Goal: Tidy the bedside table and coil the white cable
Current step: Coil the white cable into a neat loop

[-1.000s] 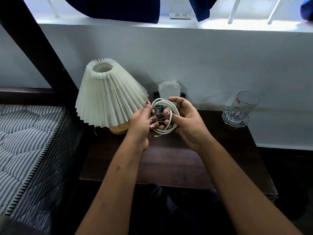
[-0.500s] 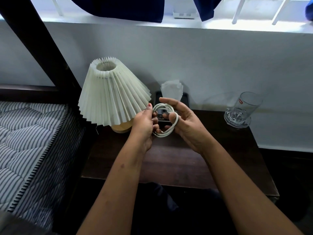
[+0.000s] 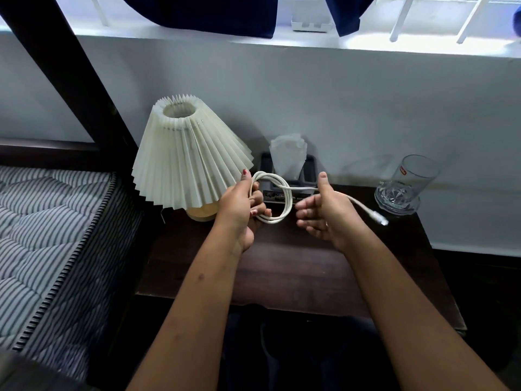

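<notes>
The white cable (image 3: 284, 201) is wound into a small loop above the dark wooden bedside table (image 3: 296, 266). My left hand (image 3: 239, 207) grips the left side of the loop. One strand crosses through the loop and runs right, over my right hand (image 3: 324, 213), whose thumb and palm hold it. The free end with its white plug (image 3: 379, 218) sticks out past my right hand, in the air near the glass.
A pleated cream lamp (image 3: 189, 156) stands at the table's back left, touching my left hand. A dark tissue holder (image 3: 287, 165) sits behind the cable. A clear glass (image 3: 406, 184) lies tilted at the back right. A striped mattress (image 3: 48, 235) lies left.
My right hand has moved right, away from the coil, drawing one strand and the plug end out through the loop. My left hand still holds the coil.
</notes>
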The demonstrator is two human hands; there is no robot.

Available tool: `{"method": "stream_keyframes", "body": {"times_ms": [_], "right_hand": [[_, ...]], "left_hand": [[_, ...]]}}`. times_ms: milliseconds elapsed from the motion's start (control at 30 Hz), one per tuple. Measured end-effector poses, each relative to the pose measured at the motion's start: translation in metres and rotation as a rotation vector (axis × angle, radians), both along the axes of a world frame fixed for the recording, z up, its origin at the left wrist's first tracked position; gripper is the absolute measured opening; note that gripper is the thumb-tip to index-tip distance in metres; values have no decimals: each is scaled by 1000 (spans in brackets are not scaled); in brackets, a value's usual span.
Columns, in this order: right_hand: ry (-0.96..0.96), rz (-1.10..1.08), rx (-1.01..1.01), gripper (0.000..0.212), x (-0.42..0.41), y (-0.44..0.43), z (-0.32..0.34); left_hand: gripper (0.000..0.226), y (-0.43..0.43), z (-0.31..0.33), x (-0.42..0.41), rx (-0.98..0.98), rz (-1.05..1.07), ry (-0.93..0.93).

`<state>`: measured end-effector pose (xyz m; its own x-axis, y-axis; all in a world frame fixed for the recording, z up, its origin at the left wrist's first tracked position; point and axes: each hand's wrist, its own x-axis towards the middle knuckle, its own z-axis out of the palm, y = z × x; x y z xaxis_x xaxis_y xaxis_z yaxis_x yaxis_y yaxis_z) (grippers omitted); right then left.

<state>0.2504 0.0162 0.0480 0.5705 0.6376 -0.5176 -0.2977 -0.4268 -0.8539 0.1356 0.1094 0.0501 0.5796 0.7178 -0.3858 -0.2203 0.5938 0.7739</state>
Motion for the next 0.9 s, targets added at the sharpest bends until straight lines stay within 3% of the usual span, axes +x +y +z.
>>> {"method": "stream_keyframes", "body": {"times_ms": [167, 333, 433, 567, 633, 667, 900], "right_hand": [[-391, 18, -186, 66, 8, -4, -9], [-471, -77, -45, 38, 6, 0, -10], [-312, -63, 66, 31, 3, 3, -8], [-80, 197, 166, 46, -3, 2, 0], [8, 311, 247, 29, -8, 0, 2], [58, 315, 285, 20, -10, 0, 3], [226, 101, 367, 20, -9, 3, 10]], "left_hand": [[39, -5, 4, 1, -15, -57, -138], [40, -11, 6, 4, -1, -110, -200], [40, -13, 6, 4, 6, -155, -228], [42, -15, 7, 4, 3, -202, -284], [42, -15, 7, 3, 13, -212, -306], [42, -14, 7, 3, 20, -217, -313], [31, -17, 4, 6, 199, -199, -208]]}}
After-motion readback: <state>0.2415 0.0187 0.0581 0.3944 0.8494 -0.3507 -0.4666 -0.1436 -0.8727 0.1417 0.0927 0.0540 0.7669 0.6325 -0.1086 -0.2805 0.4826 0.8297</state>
